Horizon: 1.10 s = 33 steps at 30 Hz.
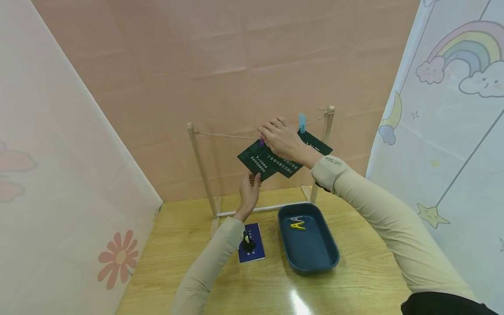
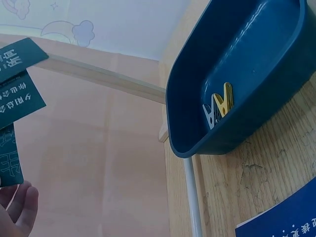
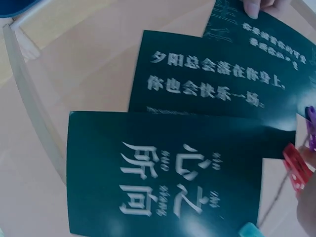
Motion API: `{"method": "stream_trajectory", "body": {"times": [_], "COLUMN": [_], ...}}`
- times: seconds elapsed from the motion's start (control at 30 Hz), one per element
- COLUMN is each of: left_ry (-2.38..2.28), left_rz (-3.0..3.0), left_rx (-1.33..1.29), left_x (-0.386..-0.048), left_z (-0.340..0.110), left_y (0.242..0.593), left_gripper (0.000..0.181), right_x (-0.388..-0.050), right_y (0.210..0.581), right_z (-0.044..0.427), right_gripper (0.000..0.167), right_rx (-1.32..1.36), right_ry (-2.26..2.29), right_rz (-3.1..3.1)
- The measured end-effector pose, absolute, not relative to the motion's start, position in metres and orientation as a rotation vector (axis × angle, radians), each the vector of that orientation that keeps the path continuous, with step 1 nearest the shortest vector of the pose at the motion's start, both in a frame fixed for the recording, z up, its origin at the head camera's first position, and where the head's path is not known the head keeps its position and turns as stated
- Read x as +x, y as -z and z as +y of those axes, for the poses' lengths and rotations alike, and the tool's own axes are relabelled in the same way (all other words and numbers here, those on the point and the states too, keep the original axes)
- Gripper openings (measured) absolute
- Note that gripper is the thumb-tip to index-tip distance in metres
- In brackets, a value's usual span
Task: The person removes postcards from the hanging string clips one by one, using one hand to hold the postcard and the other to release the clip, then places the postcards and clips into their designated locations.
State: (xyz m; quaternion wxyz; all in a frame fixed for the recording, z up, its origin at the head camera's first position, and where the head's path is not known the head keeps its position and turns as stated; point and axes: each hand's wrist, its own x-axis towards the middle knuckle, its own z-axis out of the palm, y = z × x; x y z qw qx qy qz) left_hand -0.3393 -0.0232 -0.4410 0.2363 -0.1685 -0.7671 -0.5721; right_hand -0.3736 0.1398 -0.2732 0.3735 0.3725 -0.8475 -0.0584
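- While the left hand (image 1: 249, 192) pinches the lower edge of the leftmost green card (image 1: 257, 162), the right hand (image 1: 286, 143) grips the purple clothespin (image 1: 261, 141) on the rope (image 1: 224, 135).
- A red clothespin (image 3: 295, 167) holds the middle card (image 3: 197, 76), a light-blue clothespin (image 1: 302, 123) the rightmost card (image 3: 165, 173).
- A gray clothespin (image 1: 296, 218) and a yellow clothespin (image 1: 298, 226) lie in the blue tray (image 1: 311, 249).

Left sleeve (image 1: 204, 272): beige, creased | Left cuff (image 1: 235, 225): black fitting (image 1: 249, 245) beside | Right sleeve (image 1: 387, 225): beige; black cloth (image 1: 445, 305) higher up | Right cuff (image 1: 326, 170): dark lettering (image 1: 333, 161), black band (image 1: 323, 187) beneath
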Motion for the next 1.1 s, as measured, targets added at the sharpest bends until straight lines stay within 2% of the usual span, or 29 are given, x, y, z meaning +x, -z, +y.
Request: {"method": "stream_trajectory", "body": {"times": [0.2, 0.63, 0.83, 0.93, 1.1], "left_ry": [1.538, 1.575, 1.561, 1.555, 1.57], "left_rz": [-2.092, -2.084, -2.085, -2.071, -2.029], "left_rx": [-0.462, -0.45, -0.449, -0.464, -0.499], "left_x": [-0.335, -0.332, -0.333, -0.332, -0.331], "left_z": [-0.023, -0.025, -0.028, -0.028, -0.028], "left_y": [0.44, 0.439, 0.438, 0.438, 0.438], "left_gripper": [0.016, 0.015, 0.022, 0.02, 0.016], "right_x": [-0.368, -0.354, -0.35, -0.349, -0.349], "right_y": [0.255, 0.219, 0.212, 0.213, 0.215], "right_z": [0.136, 0.117, 0.112, 0.111, 0.111], "right_gripper": [0.036, 0.03, 0.019, 0.015, 0.02], "right_rx": [0.981, 1.017, 1.019, 1.023, 1.037], "right_ry": [0.313, 0.564, 0.577, 0.596, 0.591], "right_rz": [-2.298, -2.457, -2.518, -2.511, -2.501]}}
